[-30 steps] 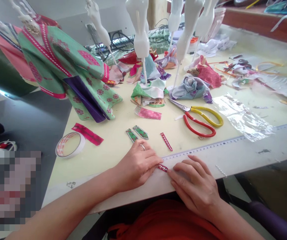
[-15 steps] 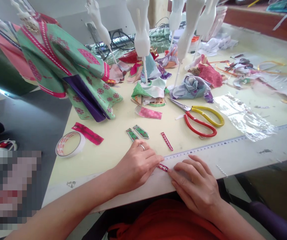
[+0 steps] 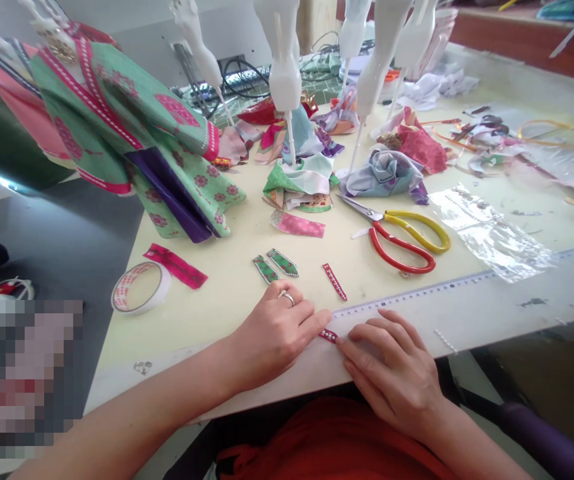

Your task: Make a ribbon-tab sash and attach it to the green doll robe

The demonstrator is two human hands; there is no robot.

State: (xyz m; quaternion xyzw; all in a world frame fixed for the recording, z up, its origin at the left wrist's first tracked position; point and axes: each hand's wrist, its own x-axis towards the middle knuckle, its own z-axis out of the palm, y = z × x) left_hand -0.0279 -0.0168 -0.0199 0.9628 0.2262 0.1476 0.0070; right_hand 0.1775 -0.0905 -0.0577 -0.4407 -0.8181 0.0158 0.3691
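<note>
A short dark-red strip with a row of white beads [image 3: 328, 336] lies on the table edge between my hands. My left hand [image 3: 279, 330], a ring on one finger, is closed over the strip's left end, which its fingers hide. With its fingers bent, my right hand [image 3: 391, 363] pins the strip's right end under a fingertip. Just beyond them lies another red beaded strip [image 3: 335, 282]. Two green beaded pieces with pointed ends [image 3: 282, 262] rest past my left knuckles. A long clear ruler [image 3: 417, 291] stretches away to the right of my fingers.
Scissors with red and yellow handles [image 3: 401, 240] lie beyond my right hand, near a clear plastic bag [image 3: 491, 233]. A tape roll [image 3: 139, 288] and a magenta strip [image 3: 177, 266] are at left. Behind stand a doll in a green robe [image 3: 181, 170], white doll forms [image 3: 284, 73] and fabric scraps [image 3: 387, 172].
My left fingers have shifted very slightly around the strip's left end. My right hand and the strip stay almost where they were.
</note>
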